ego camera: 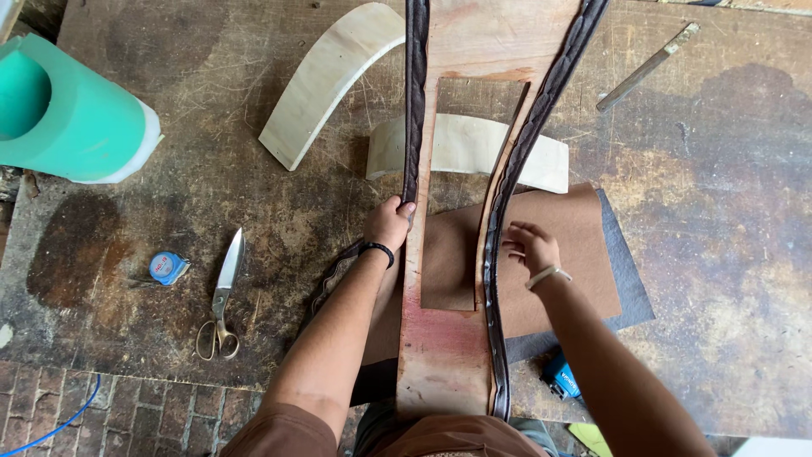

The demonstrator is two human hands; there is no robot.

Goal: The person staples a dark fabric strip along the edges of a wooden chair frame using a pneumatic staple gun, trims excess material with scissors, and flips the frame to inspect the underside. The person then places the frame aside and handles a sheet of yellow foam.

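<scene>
Dark brown braided trim point(414, 101) is pinched by the closed fingers of the left hand point(389, 224) against the left edge of a long wooden panel point(444, 355) lying lengthwise on the scarred workbench point(719, 254). A second trim strip point(495, 279) is pressed down by the spread fingertips of the right hand point(531, 247). Soft and limp the trim seems, best held near the edge. Curved pale wood pieces point(326, 80), brown leather sheets point(584, 254) and scissors point(222, 296) lie nearby.

Left hand point(389, 222) clenched, right hand point(531, 246) splayed
</scene>
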